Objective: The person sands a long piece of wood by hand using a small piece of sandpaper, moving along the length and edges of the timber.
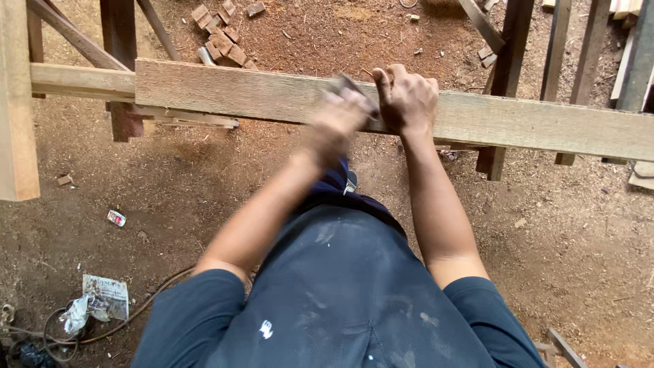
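A long rough wooden plank [231, 92] runs left to right across the view, resting on timber trestles. My right hand [407, 99] lies on its near edge with the fingers curled over the board. My left hand [337, 121] is blurred with motion just left of it, at the plank's near edge, closed around a small dark object [355, 88] that is too blurred to identify. My dark blue, dust-marked clothing fills the lower middle of the view.
A pale beam [17, 102] stands at the left edge. Trestle legs [505, 75] and planks [633, 61] rise at the right. Small wood offcuts [221, 37] lie on the sawdust-covered ground behind. A cable [136, 310], crumpled paper [102, 300] and a small packet [116, 217] lie at lower left.
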